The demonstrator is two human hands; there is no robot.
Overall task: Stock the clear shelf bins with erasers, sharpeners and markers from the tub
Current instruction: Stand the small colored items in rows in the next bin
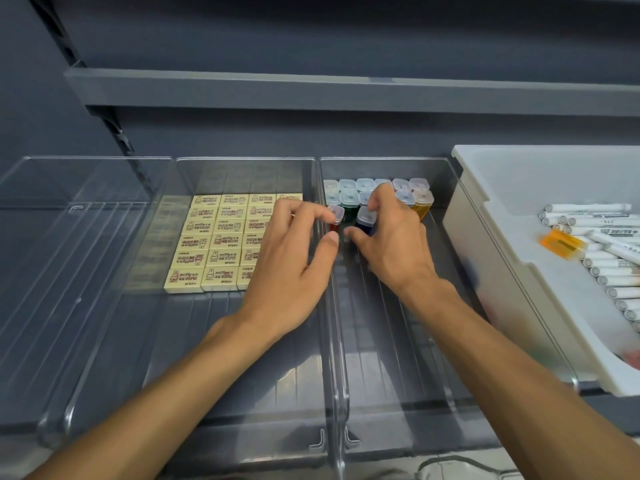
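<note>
Left hand [291, 258] half curled, reaching across the wall between two clear bins; index tip against the cap of the red sharpener [335, 218], thumb tip just under its red body; cannot tell whether it really grips it or only touches. Right hand [394, 244] curled down over the blue sharpener [365, 219]; fingers behind its clear cap, thumb at its near side, pinching it. The two hands are close together, thumbs almost meeting; red and blue sharpeners stand upright, just beside each other, in front of the rest.

Beyond the right hand's fingers: two rows of capped sharpeners [349, 189] upright at the back of the sharpener bin [398, 341]; an amber one [423, 202] at the row's end, right of the hand. Under and left of the left hand: erasers [214, 244] laid flat in tight rows in the eraser bin [225, 341]; the hand covers some of them. Further left of the left hand: a third clear bin [69, 271]. Right of the right arm: white tub [502, 209] holding white markers [609, 268] lying on their sides, and an orange sharpener [561, 243] on top of them. Grey shelf [311, 91] above both hands.
</note>
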